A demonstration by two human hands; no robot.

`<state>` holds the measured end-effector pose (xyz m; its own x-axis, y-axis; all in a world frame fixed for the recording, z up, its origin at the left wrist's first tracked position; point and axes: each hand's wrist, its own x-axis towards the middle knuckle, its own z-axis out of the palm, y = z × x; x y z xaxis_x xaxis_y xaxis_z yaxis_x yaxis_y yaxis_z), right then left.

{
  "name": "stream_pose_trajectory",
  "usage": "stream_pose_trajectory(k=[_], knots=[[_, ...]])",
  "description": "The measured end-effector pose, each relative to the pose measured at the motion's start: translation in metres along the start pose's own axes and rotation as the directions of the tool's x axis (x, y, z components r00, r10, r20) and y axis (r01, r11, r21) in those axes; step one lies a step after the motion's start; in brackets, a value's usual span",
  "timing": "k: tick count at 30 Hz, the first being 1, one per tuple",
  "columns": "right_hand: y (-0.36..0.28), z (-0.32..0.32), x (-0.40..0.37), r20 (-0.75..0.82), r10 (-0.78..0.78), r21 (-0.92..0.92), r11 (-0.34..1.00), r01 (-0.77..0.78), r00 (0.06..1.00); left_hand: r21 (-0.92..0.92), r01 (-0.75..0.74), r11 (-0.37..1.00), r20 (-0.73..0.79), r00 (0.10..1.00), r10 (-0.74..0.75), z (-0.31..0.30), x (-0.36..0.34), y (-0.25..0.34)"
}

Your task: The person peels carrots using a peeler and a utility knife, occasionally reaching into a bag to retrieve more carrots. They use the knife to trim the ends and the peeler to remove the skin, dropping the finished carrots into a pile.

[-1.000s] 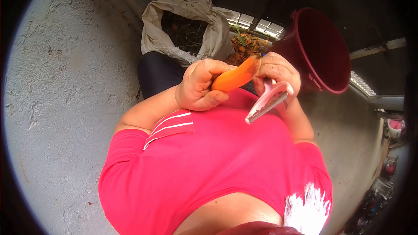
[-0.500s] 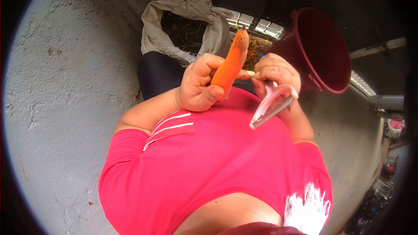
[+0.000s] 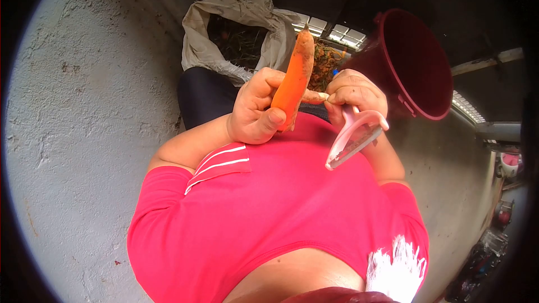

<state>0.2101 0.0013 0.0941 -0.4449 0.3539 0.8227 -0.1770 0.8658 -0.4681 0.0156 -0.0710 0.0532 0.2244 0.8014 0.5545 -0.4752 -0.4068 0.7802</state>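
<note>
My left hand (image 3: 254,106) is wrapped round a carrot (image 3: 293,78), its narrow end pointing up and away from me. The carrot's near part is bright orange, while brown dirt or skin shows along its right side and tip. One finger of that hand stretches out behind the carrot towards my right hand (image 3: 360,91). In my right hand is a pink peeler (image 3: 340,139), gripped by its handle, with its wide head hanging down over my red shirt. Dark scraps cling around the blade. The peeler's head is apart from the carrot.
Beyond my left hand stands an open whitish sack (image 3: 196,39) with dark plant matter inside. A large dark red bucket (image 3: 387,59) is tilted at the right. Orange and brown peelings (image 3: 325,62) lie between them. A rough grey wall (image 3: 84,134) rises at my left.
The carrot's tip has tilted slightly left and up in my left hand. The peeler's head has turned a little and shifted slightly right and down; both hands stay almost in place.
</note>
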Motion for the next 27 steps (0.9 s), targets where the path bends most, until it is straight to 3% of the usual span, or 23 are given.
stream_pose_trajectory(k=[19, 22, 24, 25, 27], knots=[[0.006, 0.003, -0.003, -0.038, -0.057, -0.040, 0.998, 0.056, 0.998, -0.113, 0.077, 0.991, -0.027, 0.996, -0.080, 0.004, 0.005, 0.003], [0.008, -0.002, -0.002, 0.016, -0.053, 0.008, 0.999, 0.053, 0.998, -0.114, 0.042, 0.993, -0.010, 0.999, -0.044, 0.003, 0.006, 0.001], [0.031, -0.028, -0.014, 0.098, -0.005, 0.086, 0.996, -0.004, 0.995, -0.050, 0.010, 0.999, 0.006, 1.000, -0.010, -0.001, 0.006, -0.001], [0.033, -0.027, -0.017, -0.030, 0.090, -0.097, 0.991, -0.093, 0.995, -0.005, -0.006, 1.000, 0.014, 1.000, 0.006, -0.004, 0.005, -0.003], [0.037, -0.024, -0.024, -0.284, 0.273, -0.373, 0.851, -0.369, 0.919, 0.053, -0.032, 0.998, 0.035, 0.999, 0.030, -0.008, 0.004, -0.005]])
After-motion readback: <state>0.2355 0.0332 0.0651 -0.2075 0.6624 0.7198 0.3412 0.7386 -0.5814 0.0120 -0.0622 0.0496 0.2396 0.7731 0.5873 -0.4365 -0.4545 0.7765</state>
